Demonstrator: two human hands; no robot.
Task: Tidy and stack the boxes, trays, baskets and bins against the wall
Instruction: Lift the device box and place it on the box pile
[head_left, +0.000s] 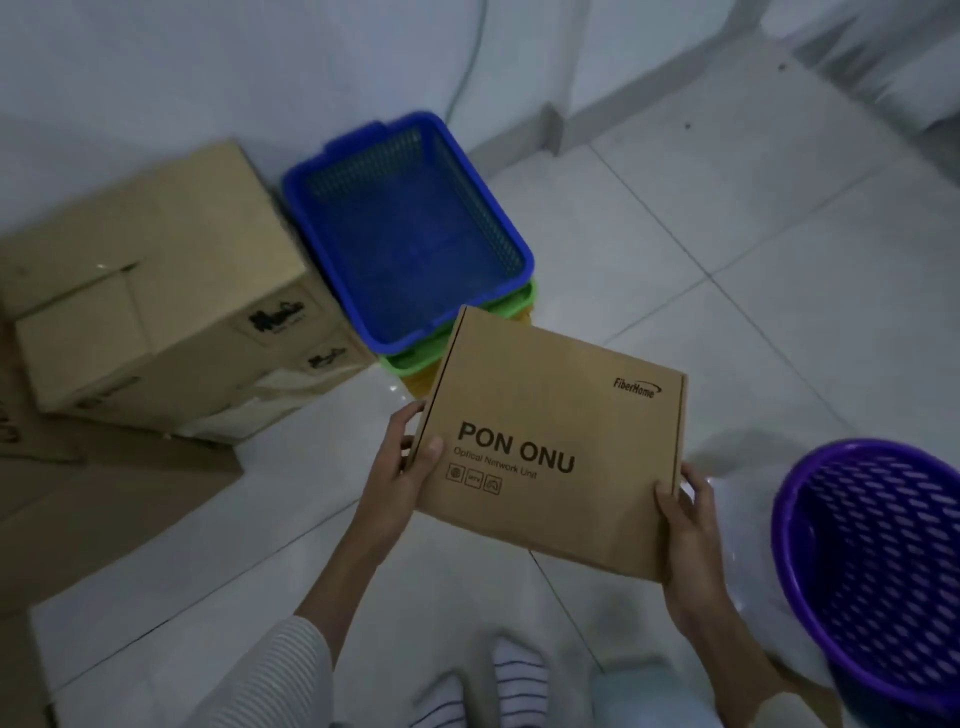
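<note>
A flat brown cardboard box (556, 436) printed "PON ONU" is held in the air over the tiled floor. My left hand (400, 462) grips its left edge, thumb on top. My right hand (685, 525) grips its near right corner. Beyond it, against the white wall, a blue mesh basket (311, 208) sits nested on a green tray (514, 301) with a yellow one under that. To the left of the baskets stands a stack of large cardboard boxes (156, 291).
A purple round perforated basket (872, 561) stands at the right beside a clear plastic bag (727, 467). Flattened cardboard (104, 499) lies on the floor at the left. My socked feet (493, 680) show at the bottom. A white door frame (561, 130) stands at the back right.
</note>
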